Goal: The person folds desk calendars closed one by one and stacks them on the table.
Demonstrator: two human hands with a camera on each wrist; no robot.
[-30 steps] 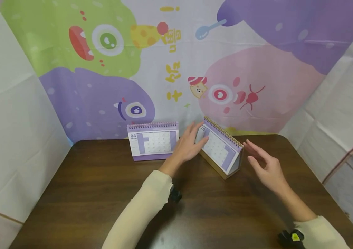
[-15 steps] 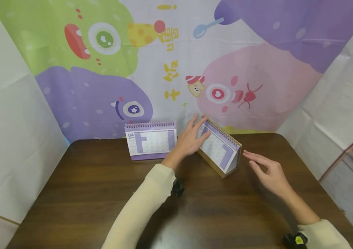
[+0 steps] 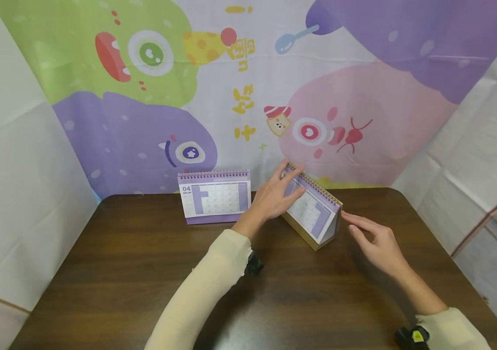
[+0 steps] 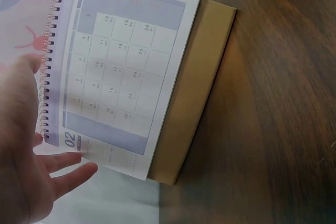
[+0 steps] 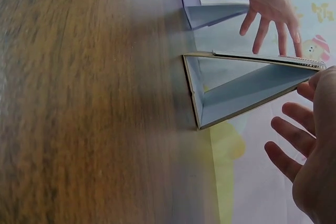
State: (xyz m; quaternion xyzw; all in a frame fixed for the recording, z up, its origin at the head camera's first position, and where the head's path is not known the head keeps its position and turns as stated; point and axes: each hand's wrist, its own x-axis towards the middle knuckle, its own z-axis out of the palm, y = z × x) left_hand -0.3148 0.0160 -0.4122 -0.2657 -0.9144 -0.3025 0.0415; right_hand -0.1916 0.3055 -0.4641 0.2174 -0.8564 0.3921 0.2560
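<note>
A desk calendar with a brown stand [image 3: 305,211] stands at an angle on the table, its page marked 02. My left hand [image 3: 275,195] is at its upper left corner, fingers spread over the spiral-bound edge. In the left wrist view, the thumb of that hand [image 4: 18,129] lies by the spiral and other fingers reach past the page's side. My right hand [image 3: 380,245] is at the opposite end, fingers extended, fingertips at the upper right corner. From the right wrist view, the stand [image 5: 247,100] appears as a hollow triangle, with the right hand [image 5: 315,140] beside its top.
A second desk calendar with a purple base [image 3: 218,199], marked 04, stands to the left of the brown one. Behind both hangs a cartoon-printed cloth [image 3: 248,87]. Both stand near the back of the dark wooden table [image 3: 152,262].
My left hand has moved right, further over the calendar's upper corner. My right hand has dropped slightly and come in to the right corner. Both calendars stay in place.
</note>
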